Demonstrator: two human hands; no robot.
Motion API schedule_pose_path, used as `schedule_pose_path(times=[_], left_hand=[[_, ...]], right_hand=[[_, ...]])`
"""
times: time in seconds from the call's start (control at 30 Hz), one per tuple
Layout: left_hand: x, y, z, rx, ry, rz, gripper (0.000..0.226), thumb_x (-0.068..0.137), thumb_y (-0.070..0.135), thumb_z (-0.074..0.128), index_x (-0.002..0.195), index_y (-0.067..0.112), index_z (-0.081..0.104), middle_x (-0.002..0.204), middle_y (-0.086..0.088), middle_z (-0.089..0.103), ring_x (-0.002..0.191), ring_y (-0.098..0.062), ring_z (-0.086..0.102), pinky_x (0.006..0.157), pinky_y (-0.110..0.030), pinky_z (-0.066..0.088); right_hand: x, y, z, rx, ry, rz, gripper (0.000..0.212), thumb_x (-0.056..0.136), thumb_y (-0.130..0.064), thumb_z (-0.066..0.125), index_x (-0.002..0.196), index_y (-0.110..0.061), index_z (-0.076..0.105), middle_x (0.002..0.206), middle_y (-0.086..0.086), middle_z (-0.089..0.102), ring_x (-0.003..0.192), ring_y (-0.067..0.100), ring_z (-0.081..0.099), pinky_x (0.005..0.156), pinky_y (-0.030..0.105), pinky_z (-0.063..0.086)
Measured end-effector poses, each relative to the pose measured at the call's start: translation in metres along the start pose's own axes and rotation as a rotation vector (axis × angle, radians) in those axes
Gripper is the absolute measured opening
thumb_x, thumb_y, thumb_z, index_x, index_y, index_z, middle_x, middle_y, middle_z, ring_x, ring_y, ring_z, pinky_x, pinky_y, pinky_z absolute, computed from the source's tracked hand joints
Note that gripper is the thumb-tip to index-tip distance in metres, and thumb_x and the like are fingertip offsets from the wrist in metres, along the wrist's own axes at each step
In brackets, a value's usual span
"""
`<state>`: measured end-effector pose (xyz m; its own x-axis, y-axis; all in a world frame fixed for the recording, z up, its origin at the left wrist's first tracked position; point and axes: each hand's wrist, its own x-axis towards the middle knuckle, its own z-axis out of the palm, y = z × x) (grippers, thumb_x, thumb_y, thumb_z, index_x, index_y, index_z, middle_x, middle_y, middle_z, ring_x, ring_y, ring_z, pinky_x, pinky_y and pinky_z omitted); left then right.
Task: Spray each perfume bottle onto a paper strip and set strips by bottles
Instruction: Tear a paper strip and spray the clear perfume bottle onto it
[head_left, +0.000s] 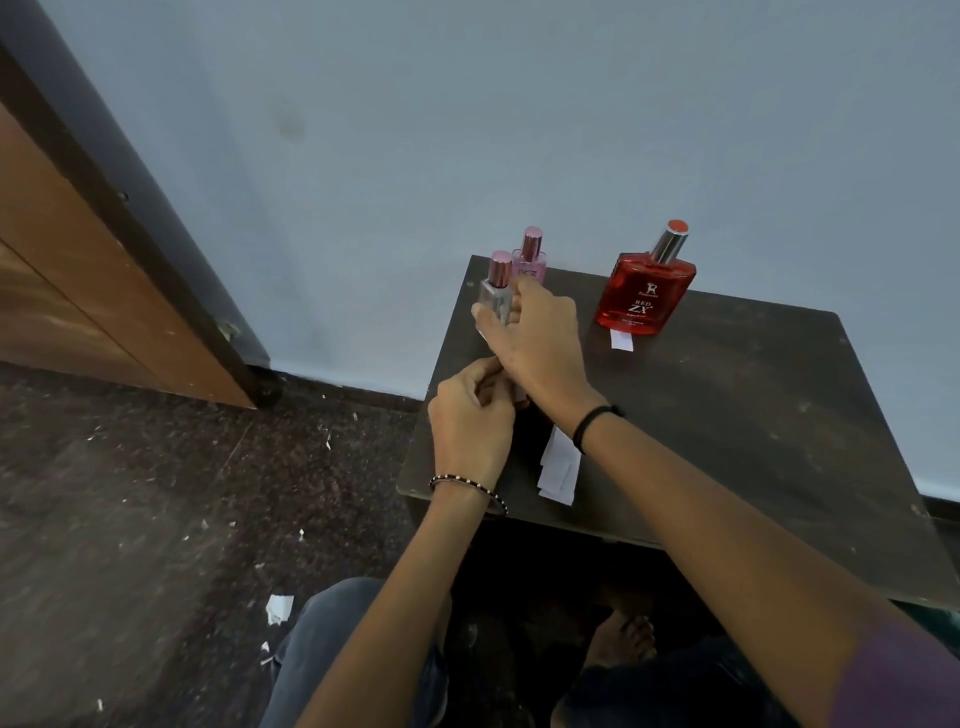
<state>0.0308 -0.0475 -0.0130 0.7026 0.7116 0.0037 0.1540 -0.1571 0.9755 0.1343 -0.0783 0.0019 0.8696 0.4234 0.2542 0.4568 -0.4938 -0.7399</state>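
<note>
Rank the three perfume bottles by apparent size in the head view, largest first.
1. red bottle: clearly the largest.
2. pink bottle and clear bottle: both small and look alike. The right hand hides their lower parts, so no ranking between them.

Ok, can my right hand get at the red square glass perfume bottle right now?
Probably yes, once free: the right hand grips the small clear bottle, but the dark table between it and the red bottle looks bare.
</note>
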Motion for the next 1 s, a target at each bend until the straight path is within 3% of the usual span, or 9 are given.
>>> schedule_pose_path(times=[0.1, 0.2, 0.33, 0.43, 0.53, 0.57, 0.67, 0.83, 1.0], left_hand=[[-0.002, 0.001, 0.003, -0.007, 0.012, -0.016, 0.023, 0.096, 0.005, 0.055, 0.106, 0.012, 0.075, 0.08, 0.003, 0.076, 0.071, -0.004, 0.073, 0.065, -0.007, 0.053], [-0.005, 0.003, 0.007, -0.005, 0.02, -0.012, 0.022, 0.097, 0.008, 0.056, 0.11, 0.01, 0.074, 0.086, 0.001, 0.076, 0.075, -0.003, 0.074, 0.065, -0.007, 0.053], [-0.009, 0.008, 0.016, 0.011, 0.011, 0.036, 0.021, 0.097, 0.014, 0.06, 0.112, 0.017, 0.075, 0.091, 0.016, 0.072, 0.083, 0.01, 0.067, 0.074, -0.002, 0.049], [-0.014, 0.013, 0.024, -0.078, -0.025, 0.049, 0.022, 0.095, 0.013, 0.062, 0.111, 0.019, 0.076, 0.099, 0.014, 0.076, 0.093, 0.002, 0.07, 0.086, -0.017, 0.056], [-0.017, 0.018, 0.031, -0.175, -0.033, 0.029, 0.024, 0.095, 0.009, 0.06, 0.108, 0.017, 0.078, 0.089, 0.01, 0.076, 0.08, -0.005, 0.068, 0.077, -0.025, 0.056], [-0.017, 0.02, 0.032, -0.222, -0.041, 0.014, 0.023, 0.095, 0.011, 0.059, 0.106, 0.017, 0.079, 0.082, 0.004, 0.075, 0.074, -0.011, 0.065, 0.072, -0.033, 0.056], [-0.018, 0.023, 0.032, -0.337, -0.066, 0.002, 0.023, 0.098, 0.029, 0.061, 0.095, 0.016, 0.08, 0.086, -0.025, 0.071, 0.077, -0.029, 0.064, 0.081, -0.053, 0.056], [-0.019, 0.027, 0.03, -0.399, -0.106, -0.045, 0.026, 0.092, 0.028, 0.071, 0.091, 0.003, 0.079, 0.087, -0.012, 0.079, 0.083, -0.021, 0.075, 0.083, -0.037, 0.061], [-0.015, 0.026, 0.031, -0.442, -0.016, -0.039, 0.027, 0.091, 0.027, 0.072, 0.086, 0.001, 0.077, 0.085, -0.012, 0.079, 0.085, -0.023, 0.077, 0.083, -0.033, 0.061]], right_hand=[[-0.015, 0.0, -0.029, 0.034, 0.052, -0.024, 0.018, 0.095, -0.036, 0.067, 0.097, -0.021, 0.057, 0.072, -0.015, 0.057, 0.065, 0.002, 0.059, 0.064, 0.017, 0.052], [-0.04, 0.006, -0.062, 0.145, 0.043, 0.014, 0.013, 0.099, -0.035, 0.061, 0.098, -0.024, 0.055, 0.082, -0.007, 0.064, 0.069, 0.007, 0.066, 0.062, 0.017, 0.055], [-0.072, 0.023, -0.088, 0.285, -0.038, 0.17, 0.014, 0.1, -0.033, 0.058, 0.108, -0.021, 0.055, 0.087, -0.002, 0.068, 0.064, 0.0, 0.067, 0.055, 0.013, 0.051], [-0.09, 0.033, -0.091, 0.298, -0.037, 0.21, 0.014, 0.097, -0.032, 0.062, 0.108, -0.024, 0.056, 0.088, -0.003, 0.069, 0.07, 0.008, 0.065, 0.061, 0.016, 0.051], [-0.097, 0.036, -0.088, 0.309, -0.046, 0.173, 0.013, 0.097, -0.025, 0.063, 0.109, -0.025, 0.057, 0.083, -0.003, 0.068, 0.073, 0.008, 0.063, 0.063, 0.012, 0.049], [-0.097, 0.035, -0.088, 0.298, -0.06, 0.155, 0.015, 0.097, -0.024, 0.063, 0.111, -0.024, 0.058, 0.081, -0.004, 0.066, 0.071, 0.005, 0.061, 0.063, 0.01, 0.047], [-0.098, 0.034, -0.085, 0.28, -0.116, 0.118, 0.019, 0.098, -0.022, 0.062, 0.116, -0.02, 0.058, 0.081, -0.009, 0.064, 0.069, 0.0, 0.059, 0.063, 0.007, 0.044], [-0.103, 0.032, -0.084, 0.308, -0.134, 0.088, 0.017, 0.096, -0.016, 0.062, 0.112, -0.019, 0.057, 0.077, -0.007, 0.065, 0.065, 0.003, 0.059, 0.06, 0.008, 0.044], [-0.102, 0.036, -0.084, 0.225, -0.147, 0.034, 0.024, 0.094, -0.015, 0.063, 0.116, -0.02, 0.057, 0.082, -0.01, 0.066, 0.069, 0.001, 0.061, 0.063, 0.01, 0.045]])
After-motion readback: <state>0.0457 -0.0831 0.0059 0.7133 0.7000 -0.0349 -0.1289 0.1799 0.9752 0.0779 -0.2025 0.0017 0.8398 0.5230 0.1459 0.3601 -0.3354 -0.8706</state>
